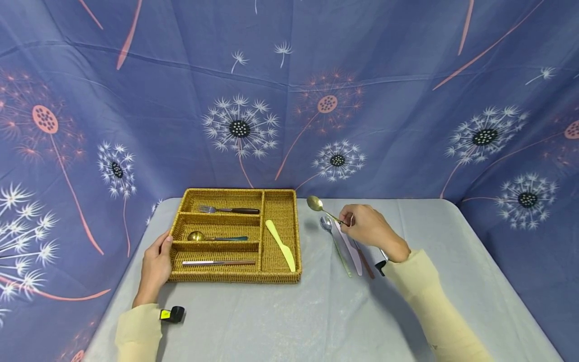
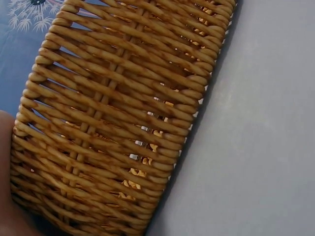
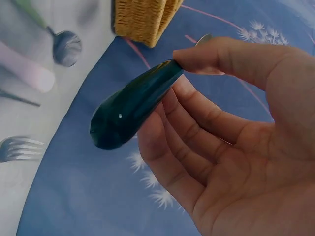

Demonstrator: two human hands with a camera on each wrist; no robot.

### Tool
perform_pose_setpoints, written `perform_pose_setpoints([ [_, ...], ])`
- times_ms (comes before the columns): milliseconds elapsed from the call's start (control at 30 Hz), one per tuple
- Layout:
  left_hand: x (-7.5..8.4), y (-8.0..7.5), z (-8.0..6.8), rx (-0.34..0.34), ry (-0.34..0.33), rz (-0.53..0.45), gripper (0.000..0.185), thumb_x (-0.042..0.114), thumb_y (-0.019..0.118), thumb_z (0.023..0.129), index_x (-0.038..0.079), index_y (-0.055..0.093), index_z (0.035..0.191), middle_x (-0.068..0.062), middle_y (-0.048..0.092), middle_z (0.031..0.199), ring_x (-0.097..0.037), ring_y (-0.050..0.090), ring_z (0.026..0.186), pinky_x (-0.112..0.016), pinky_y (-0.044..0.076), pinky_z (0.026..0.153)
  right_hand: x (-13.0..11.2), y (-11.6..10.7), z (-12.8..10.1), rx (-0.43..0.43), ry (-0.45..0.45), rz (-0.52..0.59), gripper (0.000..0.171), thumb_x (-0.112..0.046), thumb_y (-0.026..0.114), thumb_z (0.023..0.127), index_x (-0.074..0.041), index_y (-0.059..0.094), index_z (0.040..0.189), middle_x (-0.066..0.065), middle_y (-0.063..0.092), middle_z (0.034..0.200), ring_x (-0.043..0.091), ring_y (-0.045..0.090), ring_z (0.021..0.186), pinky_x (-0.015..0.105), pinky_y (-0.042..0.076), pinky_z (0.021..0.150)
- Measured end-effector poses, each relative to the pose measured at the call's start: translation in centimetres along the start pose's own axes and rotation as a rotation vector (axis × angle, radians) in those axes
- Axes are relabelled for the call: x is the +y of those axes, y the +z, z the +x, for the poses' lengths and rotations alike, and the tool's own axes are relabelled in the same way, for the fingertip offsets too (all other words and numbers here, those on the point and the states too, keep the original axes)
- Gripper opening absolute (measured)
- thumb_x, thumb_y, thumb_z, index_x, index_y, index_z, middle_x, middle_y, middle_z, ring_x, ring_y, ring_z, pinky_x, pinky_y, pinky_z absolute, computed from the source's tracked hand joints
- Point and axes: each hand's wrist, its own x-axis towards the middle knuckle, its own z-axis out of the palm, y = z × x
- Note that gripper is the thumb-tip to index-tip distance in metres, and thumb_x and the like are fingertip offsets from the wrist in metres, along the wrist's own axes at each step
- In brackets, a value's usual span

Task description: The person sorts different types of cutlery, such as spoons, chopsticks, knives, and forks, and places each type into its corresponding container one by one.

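Note:
My left hand point(image 1: 156, 264) grips the left rim of a woven cutlery tray point(image 1: 280, 277); its outer wall point(image 2: 108, 113) fills much of the left wrist view. Over the table to the right of the tray, my right hand point(image 1: 368, 226) pinches a spoon with a gold bowl point(image 1: 314, 203) and a dark teal handle point(image 3: 133, 108). Below that hand lie a silver spoon point(image 1: 326, 223) with a green handle, a pale lilac knife point(image 1: 354, 257) and a brown handle point(image 1: 367, 266). The right wrist view also shows fork tines point(image 3: 22, 149).
Inside the tray, a dark-handled fork point(image 1: 230, 210) lies in the back compartment, a gold spoon point(image 1: 196, 236) in the middle and chopsticks point(image 1: 219, 263) in front. A yellow knife point(image 1: 281, 246) occupies the right compartment. Patterned blue cloth point(image 1: 393, 125) hangs behind the table.

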Motion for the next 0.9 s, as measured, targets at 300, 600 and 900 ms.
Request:
perform_pose_setpoints([
  [300,-0.1,-0.1,0.0,-0.001,-0.002,0.002,0.059,0.041,0.033,0.119,0.006,0.040,0.166,-0.026,0.036,0.168,-0.051,0.028,0.157,-0.065,0.023,0.128,-2.1,0.3,1.4,-0.032,-0.026,0.011,0.008,-0.006,0.073,0.091,-0.008,0.075,0.099,-0.001,0.070,0.084,0.014,0.058,0.068,0.034,0.048,0.063],
  [600,0.1,0.0,0.1,0.006,0.006,0.010,0.059,0.041,0.034,0.119,0.006,0.041,0.165,-0.026,0.037,0.168,-0.050,0.028,0.157,-0.065,0.024,0.128,-3.7,0.8,2.7,-0.061,-0.049,0.024,0.009,-0.008,0.077,0.090,-0.010,0.075,0.098,-0.003,0.071,0.085,0.014,0.059,0.070,0.034,0.050,0.065],
  [900,0.0,0.0,0.1,-0.009,-0.013,0.003,0.059,0.042,0.032,0.119,0.007,0.039,0.166,-0.026,0.035,0.169,-0.051,0.027,0.157,-0.066,0.023,0.128,-5.7,2.5,4.2,-0.117,-0.098,0.003,0.010,-0.007,0.077,0.088,-0.012,0.075,0.097,-0.004,0.069,0.083,0.014,0.060,0.072,0.036,0.052,0.067],
])
